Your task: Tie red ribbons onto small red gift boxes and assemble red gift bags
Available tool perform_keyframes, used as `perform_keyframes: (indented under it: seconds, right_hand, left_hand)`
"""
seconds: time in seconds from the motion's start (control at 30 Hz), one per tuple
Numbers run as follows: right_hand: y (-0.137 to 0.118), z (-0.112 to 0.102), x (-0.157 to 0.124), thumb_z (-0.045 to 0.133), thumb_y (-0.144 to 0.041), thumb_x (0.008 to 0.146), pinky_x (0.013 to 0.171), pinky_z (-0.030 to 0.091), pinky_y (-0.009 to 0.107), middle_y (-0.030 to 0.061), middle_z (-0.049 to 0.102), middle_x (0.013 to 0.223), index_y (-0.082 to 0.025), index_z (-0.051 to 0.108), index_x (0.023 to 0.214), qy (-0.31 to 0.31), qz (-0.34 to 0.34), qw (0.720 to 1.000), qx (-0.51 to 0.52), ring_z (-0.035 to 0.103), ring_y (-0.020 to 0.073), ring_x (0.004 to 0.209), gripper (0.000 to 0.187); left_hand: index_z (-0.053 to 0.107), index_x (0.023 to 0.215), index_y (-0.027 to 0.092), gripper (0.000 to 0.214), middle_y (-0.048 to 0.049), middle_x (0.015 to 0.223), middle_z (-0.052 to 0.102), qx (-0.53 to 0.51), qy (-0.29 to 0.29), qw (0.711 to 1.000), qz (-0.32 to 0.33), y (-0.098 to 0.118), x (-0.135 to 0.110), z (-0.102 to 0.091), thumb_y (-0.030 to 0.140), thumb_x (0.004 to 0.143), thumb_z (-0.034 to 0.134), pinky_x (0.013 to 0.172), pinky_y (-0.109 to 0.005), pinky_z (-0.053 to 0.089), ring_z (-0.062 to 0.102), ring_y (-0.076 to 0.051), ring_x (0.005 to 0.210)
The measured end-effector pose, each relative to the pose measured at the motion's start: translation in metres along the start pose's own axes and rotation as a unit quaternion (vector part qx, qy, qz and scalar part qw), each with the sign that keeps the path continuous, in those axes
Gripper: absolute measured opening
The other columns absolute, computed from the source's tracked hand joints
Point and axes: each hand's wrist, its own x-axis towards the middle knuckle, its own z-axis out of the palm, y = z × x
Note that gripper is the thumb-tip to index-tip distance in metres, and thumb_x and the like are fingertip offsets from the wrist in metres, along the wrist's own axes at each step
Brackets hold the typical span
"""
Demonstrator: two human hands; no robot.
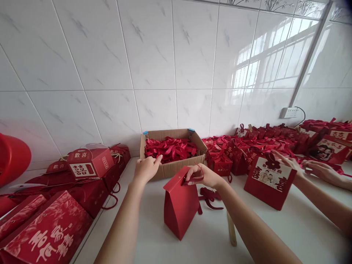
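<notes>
My left hand is at the near left corner of a cardboard box, with its thumb apart and its other fingers partly hidden; it seems to hold nothing. Many loose red ribbons fill that box. My right hand pinches the folded top of a plain red gift box, where a thin red cord loops by the fingers. The gift box stands tilted on the white table. Just behind my right wrist lie dark red ribbon pieces.
Red gift boxes are piled at the left near a red basin. Rows of finished red boxes line the wall at right. A co-worker's hand holds a printed box. A wooden stick lies beneath my right forearm.
</notes>
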Motion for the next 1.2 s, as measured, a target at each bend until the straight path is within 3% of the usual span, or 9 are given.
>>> perform_keyframes:
  seconds: [0.07, 0.13, 0.23, 0.53, 0.77, 0.87, 0.97, 1.1, 1.2]
  right_hand:
    - [0.001, -0.002, -0.001, 0.084, -0.039, 0.062, 0.08, 0.055, 0.035, 0.0061, 0.071, 0.081, -0.016, 0.071, 0.074, -0.007, 0.009, 1.0, 0.009, 0.069, 0.0187, 0.081, 0.029]
    - [0.001, -0.003, -0.002, 0.084, -0.039, 0.062, 0.081, 0.055, 0.035, 0.0061, 0.071, 0.08, -0.015, 0.071, 0.073, -0.009, 0.013, 1.0, 0.014, 0.069, 0.0184, 0.081, 0.029]
    - [0.0, -0.003, -0.002, 0.084, -0.037, 0.062, 0.083, 0.055, 0.035, 0.006, 0.072, 0.082, -0.015, 0.071, 0.073, -0.01, 0.013, 1.0, 0.015, 0.069, 0.0178, 0.081, 0.027]
    - [-0.003, -0.006, -0.003, 0.084, -0.032, 0.063, 0.08, 0.054, 0.032, 0.0048, 0.072, 0.079, -0.015, 0.072, 0.073, -0.019, 0.007, 1.0, 0.013, 0.068, 0.0168, 0.079, 0.023]
    - [0.003, -0.011, -0.003, 0.083, -0.029, 0.064, 0.075, 0.055, 0.028, 0.0066, 0.072, 0.082, -0.014, 0.075, 0.074, -0.075, 0.012, 0.997, 0.03, 0.068, 0.0161, 0.078, 0.02]
    - [0.007, -0.013, -0.003, 0.083, -0.03, 0.064, 0.073, 0.056, 0.029, 0.0078, 0.073, 0.08, -0.012, 0.075, 0.074, -0.088, 0.019, 0.995, 0.042, 0.068, 0.0168, 0.076, 0.021]
    - [0.008, -0.013, -0.003, 0.082, -0.028, 0.065, 0.074, 0.056, 0.029, 0.0083, 0.073, 0.084, -0.013, 0.075, 0.074, -0.091, 0.017, 0.994, 0.052, 0.068, 0.0167, 0.078, 0.019]
    - [0.007, -0.013, -0.004, 0.082, -0.025, 0.067, 0.075, 0.056, 0.028, 0.0078, 0.073, 0.085, -0.014, 0.076, 0.074, -0.094, 0.012, 0.994, 0.057, 0.067, 0.0145, 0.075, 0.015]
    - [0.005, -0.014, -0.005, 0.081, -0.024, 0.068, 0.074, 0.055, 0.027, 0.0073, 0.072, 0.084, -0.014, 0.076, 0.075, -0.097, 0.007, 0.994, 0.055, 0.067, 0.0142, 0.077, 0.013]
  left_hand:
    - [0.069, 0.058, 0.024, 0.044, -0.0091, 0.067, 0.071, 0.016, -0.042, 0.999, -0.001, 0.001, -0.002, -0.002, 0.049, 0.084, 0.046, 0.089, -0.042, 0.045, 0.068, -0.028, 0.076]
    - [0.067, 0.054, 0.024, 0.029, -0.0089, 0.065, 0.071, 0.033, -0.053, 0.998, -0.003, 0.004, -0.003, 0.003, 0.042, 0.075, 0.06, 0.084, -0.04, 0.046, 0.069, -0.029, 0.077]
    - [0.07, 0.078, 0.019, 0.015, -0.0113, 0.085, 0.074, 0.051, -0.028, 0.998, -0.011, 0.01, -0.003, 0.013, 0.031, 0.075, 0.062, 0.089, -0.042, 0.045, 0.068, -0.029, 0.091]
    - [0.055, 0.116, 0.014, 0.04, -0.0209, 0.118, 0.061, 0.022, 0.051, 0.997, -0.046, 0.007, -0.001, 0.005, 0.019, 0.077, 0.049, 0.087, -0.049, 0.049, 0.058, -0.039, 0.112]
    - [0.034, 0.136, 0.01, 0.058, -0.0179, 0.141, 0.042, 0.002, 0.142, 0.989, -0.044, -0.004, 0.003, -0.002, 0.018, 0.081, 0.049, 0.111, -0.033, 0.036, 0.039, -0.026, 0.135]
    - [0.045, 0.125, 0.001, 0.051, -0.0261, 0.131, 0.048, 0.024, 0.145, 0.987, -0.063, 0.0, 0.0, -0.003, 0.015, 0.077, 0.051, 0.108, -0.045, 0.036, 0.042, -0.037, 0.13]
    - [0.062, 0.099, 0.008, 0.027, -0.0238, 0.111, 0.062, 0.038, 0.089, 0.995, -0.037, 0.009, -0.003, 0.0, 0.017, 0.078, 0.048, 0.102, -0.052, 0.037, 0.054, -0.039, 0.114]
    - [0.064, 0.081, 0.018, 0.022, -0.0142, 0.098, 0.07, 0.022, 0.023, 0.999, 0.011, 0.013, -0.006, -0.003, 0.029, 0.084, 0.045, 0.1, -0.046, 0.039, 0.061, -0.031, 0.103]
    - [0.062, 0.067, 0.022, 0.02, -0.0052, 0.072, 0.07, -0.004, -0.01, 1.0, 0.015, 0.002, -0.01, -0.019, 0.036, 0.078, 0.054, 0.08, -0.036, 0.048, 0.066, -0.026, 0.08]
